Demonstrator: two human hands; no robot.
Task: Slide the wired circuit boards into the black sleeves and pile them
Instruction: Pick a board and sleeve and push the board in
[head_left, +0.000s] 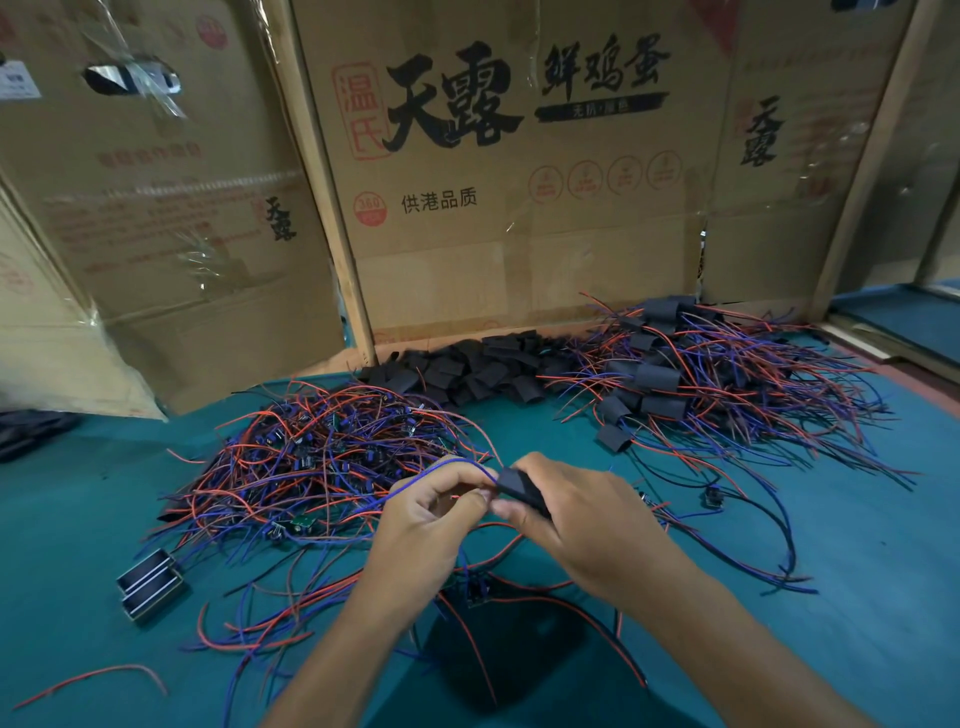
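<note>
Left hand (426, 519) fingers pinch blue wire (441, 467); right hand (576, 509) fingers grip black sleeve (522, 491) above green table (857, 545).

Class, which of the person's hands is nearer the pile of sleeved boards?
Right. The right hand lies just below-left of the pile of sleeved boards; the left hand is farther left.
</note>
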